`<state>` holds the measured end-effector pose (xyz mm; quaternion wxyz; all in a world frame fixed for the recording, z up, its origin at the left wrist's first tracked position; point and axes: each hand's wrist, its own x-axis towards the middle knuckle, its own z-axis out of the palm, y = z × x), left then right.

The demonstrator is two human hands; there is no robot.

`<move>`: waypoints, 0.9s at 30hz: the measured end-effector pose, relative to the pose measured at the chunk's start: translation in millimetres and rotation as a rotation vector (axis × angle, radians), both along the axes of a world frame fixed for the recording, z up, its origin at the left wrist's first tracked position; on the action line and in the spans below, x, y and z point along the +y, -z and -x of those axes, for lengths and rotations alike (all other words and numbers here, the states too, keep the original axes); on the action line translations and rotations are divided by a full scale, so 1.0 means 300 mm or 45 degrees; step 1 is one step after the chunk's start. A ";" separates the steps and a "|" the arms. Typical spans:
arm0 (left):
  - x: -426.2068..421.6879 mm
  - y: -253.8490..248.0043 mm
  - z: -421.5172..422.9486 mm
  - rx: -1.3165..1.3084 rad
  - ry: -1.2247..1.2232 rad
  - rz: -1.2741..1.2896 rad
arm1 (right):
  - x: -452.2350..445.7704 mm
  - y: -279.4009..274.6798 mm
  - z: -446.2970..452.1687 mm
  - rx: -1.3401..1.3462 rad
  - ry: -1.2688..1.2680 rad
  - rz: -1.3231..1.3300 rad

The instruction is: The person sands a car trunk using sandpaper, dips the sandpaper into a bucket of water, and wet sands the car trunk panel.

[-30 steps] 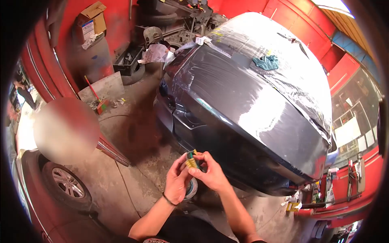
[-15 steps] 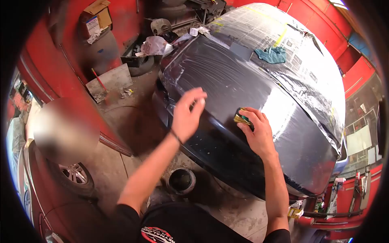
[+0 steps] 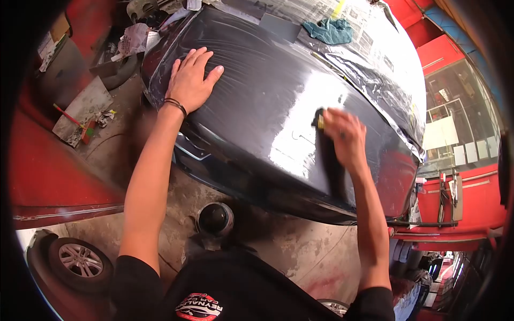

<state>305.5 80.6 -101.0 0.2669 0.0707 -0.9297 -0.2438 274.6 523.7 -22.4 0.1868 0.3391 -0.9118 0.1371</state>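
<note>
Red wall (image 3: 484, 200) with window (image 3: 455, 99); pale sheets (image 3: 440, 134) at the glass; concrete floor (image 3: 300, 246) underfoot, patchy, stained; from where I stand, red-handled broom (image 3: 67, 115) against grey board (image 3: 95, 97); brown roof (image 3: 461, 20) above.

1. Bright glare is being reflected by the smooth, dark car panel (image 3: 235, 91); its sheen is being dulled by pale streaks.
2. Sharp highlights are being returned by the crumpled, glossy plastic film (image 3: 369, 88).
3. A matt, wrinkled face is being presented by the teal cloth (image 3: 329, 32).
4. A flat, matt finish is being shown by the grey sheet (image 3: 278, 27).
5. Surface detail of the block (image 3: 320, 120) is being obscured by blur.
6. A rough, stained texture is being displayed by the concrete floor (image 3: 308, 246).
7. Light is being reflected by silvery, metallic wheel spokes (image 3: 80, 260).
8. Light is being absorbed by the matt black fabric shirt (image 3: 246, 283).
</note>
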 end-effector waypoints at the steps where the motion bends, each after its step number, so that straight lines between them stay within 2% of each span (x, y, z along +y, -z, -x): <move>1: -0.002 -0.003 -0.008 -0.007 0.013 0.017 | -0.059 -0.008 0.074 0.045 0.026 0.057; 4: 0.003 -0.013 -0.027 -0.034 0.024 0.053 | -0.107 -0.001 0.071 0.064 0.129 0.120; 8: 0.006 -0.016 -0.011 -0.022 0.016 0.021 | 0.052 0.005 -0.339 -0.063 0.040 0.016; 10: 0.010 -0.019 -0.015 -0.015 -0.003 -0.011 | 0.133 0.005 -0.450 -0.188 0.070 0.092; 13: 0.006 -0.007 -0.006 0.056 -0.017 -0.006 | 0.104 -0.017 -0.244 -0.037 -0.050 -0.081; 14: 0.001 0.002 -0.006 0.072 -0.018 -0.010 | 0.088 0.012 -0.089 0.196 -0.046 -0.230; 16: -0.013 0.005 -0.007 0.065 -0.018 -0.001 | -0.021 0.000 0.230 0.079 -0.004 -0.013; 17: -0.020 0.006 -0.012 0.054 -0.018 0.009 | -0.098 -0.011 0.361 0.164 -0.047 0.058; 20: -0.040 0.005 -0.019 0.008 -0.012 -0.042 | -0.135 -0.008 0.411 0.249 -0.165 0.149; 21: -0.025 -0.008 -0.029 -0.034 -0.034 0.004 | -0.110 -0.009 0.390 0.247 -0.184 0.146; 23: 0.009 -0.002 -0.048 -0.059 -0.077 0.069 | 0.014 -0.041 0.161 -0.153 -0.111 -0.013; 24: 0.021 -0.001 -0.050 -0.058 -0.105 0.090 | 0.142 0.003 0.054 0.062 -0.305 -0.136; 25: 0.032 -0.011 -0.058 -0.094 -0.114 0.095 | 0.214 -0.019 -0.111 0.099 -0.299 -0.193; 27: 0.036 -0.024 -0.043 -0.109 -0.141 0.058 | 0.347 -0.017 -0.303 -0.094 -0.250 -0.079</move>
